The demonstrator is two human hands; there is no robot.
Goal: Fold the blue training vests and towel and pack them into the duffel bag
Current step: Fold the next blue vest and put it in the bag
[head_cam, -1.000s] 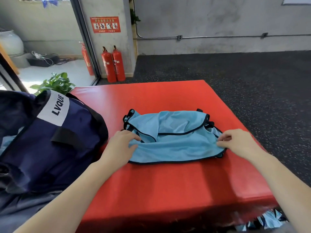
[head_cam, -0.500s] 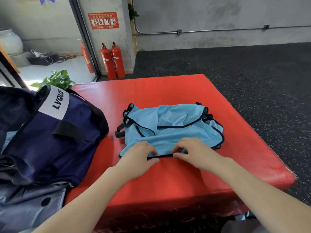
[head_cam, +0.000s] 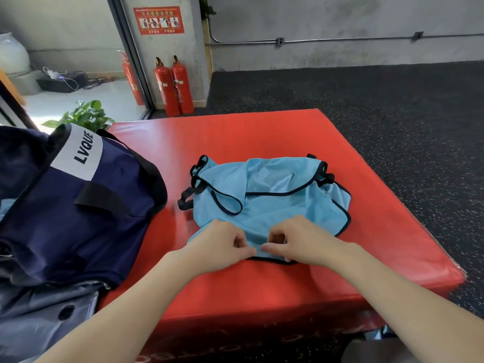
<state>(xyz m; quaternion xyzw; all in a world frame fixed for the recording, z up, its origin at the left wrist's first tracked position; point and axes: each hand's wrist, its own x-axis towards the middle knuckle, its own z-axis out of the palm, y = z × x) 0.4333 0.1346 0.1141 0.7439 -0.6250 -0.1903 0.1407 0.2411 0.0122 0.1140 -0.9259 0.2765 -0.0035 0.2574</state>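
A light blue mesh training vest (head_cam: 272, 200) with black trim lies partly folded on the red mat (head_cam: 235, 137). My left hand (head_cam: 222, 242) and my right hand (head_cam: 298, 239) sit side by side at the vest's near hem, each pinching the fabric with thumb and curled fingers. The navy duffel bag (head_cam: 78, 205), marked LVQUE on a white panel, stands at the mat's left edge with its black strap (head_cam: 102, 200) across the top. No towel is clearly visible.
Two red fire extinguishers (head_cam: 174, 85) stand against a pillar beyond the mat, with a third (head_cam: 131, 77) behind glass. A green plant (head_cam: 83, 116) is behind the bag. Dark speckled rubber floor (head_cam: 392, 106) surrounds the mat. Blue fabric (head_cam: 377, 334) peeks out below the mat's front right.
Both hands came in from the vest's left and right sides to the middle of its near hem, drawing the sides inward. In the last half second they closed together and pinched the hem.
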